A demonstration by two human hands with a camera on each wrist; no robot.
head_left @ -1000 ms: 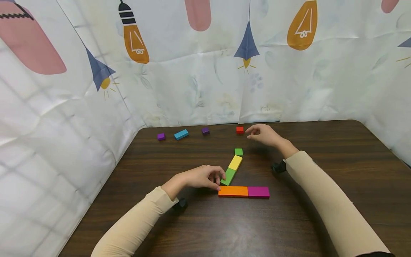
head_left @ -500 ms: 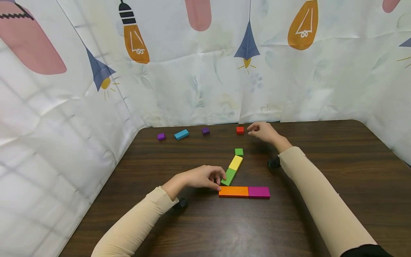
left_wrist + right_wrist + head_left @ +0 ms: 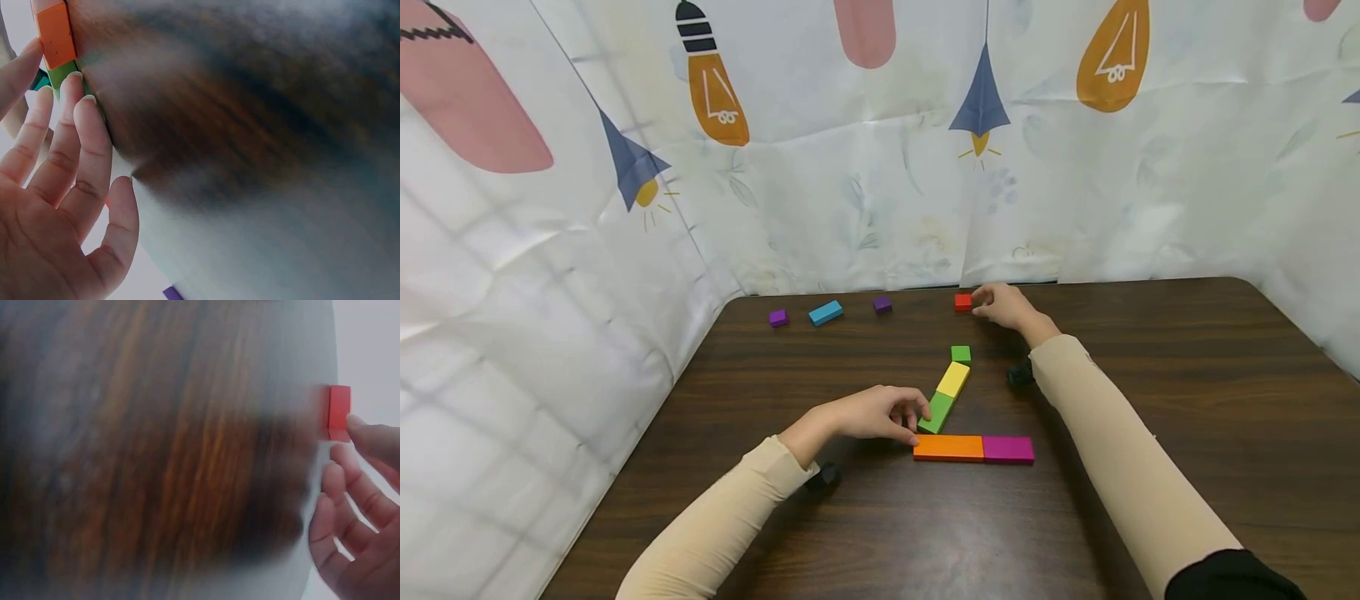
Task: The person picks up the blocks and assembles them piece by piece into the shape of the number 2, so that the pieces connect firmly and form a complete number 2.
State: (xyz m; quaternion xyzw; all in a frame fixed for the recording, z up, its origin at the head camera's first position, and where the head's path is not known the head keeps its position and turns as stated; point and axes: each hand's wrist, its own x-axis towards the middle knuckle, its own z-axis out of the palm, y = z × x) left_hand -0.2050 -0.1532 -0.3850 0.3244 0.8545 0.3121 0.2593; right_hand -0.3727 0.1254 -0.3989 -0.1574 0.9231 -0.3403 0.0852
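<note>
My left hand (image 3: 876,412) rests low over the table in the head view. Its thumb touches the left end of an orange block (image 3: 949,448), while its fingertips lie at the lower end of a green block (image 3: 936,412); in the left wrist view the fingers are loosely bent. A magenta block (image 3: 1008,450) continues the orange one in a row. A yellow block (image 3: 952,380) extends the green one at a slant, with a small green block (image 3: 961,354) beyond it. My right hand (image 3: 1006,306) is beside a red block (image 3: 339,409), thumb tip right at its edge, fingers apart.
Along the table's far side lie a purple block (image 3: 778,317), a blue block (image 3: 826,313) and a dark purple block (image 3: 882,305). The brown table (image 3: 850,533) meets a patterned curtain (image 3: 880,192) at the back and sides.
My right hand has moved left from beside the red block until its fingertips are right at it. The left hand and the blocks stay as they were.
</note>
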